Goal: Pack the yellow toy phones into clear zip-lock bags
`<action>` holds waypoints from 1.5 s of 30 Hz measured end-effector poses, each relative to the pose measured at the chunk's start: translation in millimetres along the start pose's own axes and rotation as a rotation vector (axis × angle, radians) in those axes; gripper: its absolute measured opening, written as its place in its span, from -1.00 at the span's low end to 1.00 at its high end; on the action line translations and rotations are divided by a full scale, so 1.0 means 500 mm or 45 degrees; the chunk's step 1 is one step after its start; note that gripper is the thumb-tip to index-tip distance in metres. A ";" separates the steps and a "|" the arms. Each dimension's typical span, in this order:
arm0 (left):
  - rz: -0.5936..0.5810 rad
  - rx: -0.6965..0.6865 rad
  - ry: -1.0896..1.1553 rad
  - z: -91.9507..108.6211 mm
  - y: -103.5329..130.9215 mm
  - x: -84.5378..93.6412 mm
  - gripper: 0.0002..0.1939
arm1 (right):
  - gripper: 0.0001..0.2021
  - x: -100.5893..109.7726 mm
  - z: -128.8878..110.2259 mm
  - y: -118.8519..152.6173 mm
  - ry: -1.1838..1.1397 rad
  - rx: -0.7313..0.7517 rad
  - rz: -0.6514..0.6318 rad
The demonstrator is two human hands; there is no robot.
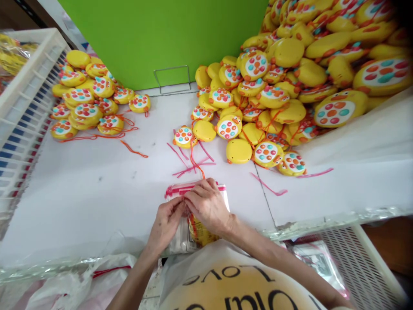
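At the front edge of the table my left hand (168, 221) and my right hand (209, 206) meet, fingertips pinched together on a clear plastic bag (183, 234). Inside that bag a yellow thing (198, 230) shows through, partly covered by my right hand. Under my fingers lie more clear bags with a pink top strip (176, 189). Just beyond my right hand, an orange cord (197, 165) runs up to a yellow duck-shaped toy (184, 136) with coloured round buttons. What exactly my fingertips grip on the bag is hidden.
A large pile of duck toys (254, 103) spreads over the right back; a smaller pile (85, 103) sits at left. Pink strips (193, 168) are scattered on the white table (80, 189). A green panel (167, 38) stands behind, a white basket (29, 99) at left.
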State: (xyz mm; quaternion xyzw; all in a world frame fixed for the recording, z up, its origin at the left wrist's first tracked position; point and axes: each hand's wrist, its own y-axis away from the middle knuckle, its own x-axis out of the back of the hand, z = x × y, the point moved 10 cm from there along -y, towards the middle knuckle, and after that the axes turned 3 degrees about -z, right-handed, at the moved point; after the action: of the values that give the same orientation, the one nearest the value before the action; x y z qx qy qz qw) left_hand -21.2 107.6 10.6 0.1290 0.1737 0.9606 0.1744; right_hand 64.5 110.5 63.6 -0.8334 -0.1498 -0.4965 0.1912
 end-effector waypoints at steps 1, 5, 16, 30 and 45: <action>0.000 -0.013 -0.043 0.005 0.002 -0.001 -0.79 | -0.83 -0.002 -0.004 -0.002 0.018 0.017 -0.007; 0.047 -0.045 -0.249 0.019 0.011 0.003 -0.81 | -0.83 0.001 -0.016 -0.007 0.061 0.074 -0.029; 0.039 -0.062 -0.445 0.026 0.019 -0.001 -0.79 | -0.85 0.015 -0.004 -0.004 -0.043 0.031 0.029; 0.015 0.127 0.022 -0.054 0.013 0.026 -0.76 | -0.69 0.204 0.418 0.375 0.096 -1.160 0.406; 0.043 0.191 0.192 -0.060 0.018 0.030 -0.77 | -0.77 0.119 0.259 0.273 -0.552 -0.832 -0.153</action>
State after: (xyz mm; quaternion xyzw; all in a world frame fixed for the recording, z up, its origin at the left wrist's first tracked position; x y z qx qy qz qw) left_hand -46.8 96.5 -10.3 0.0721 0.2554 0.9547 0.1343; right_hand 252.1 54.3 37.0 -0.9255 -0.0695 -0.3409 -0.1494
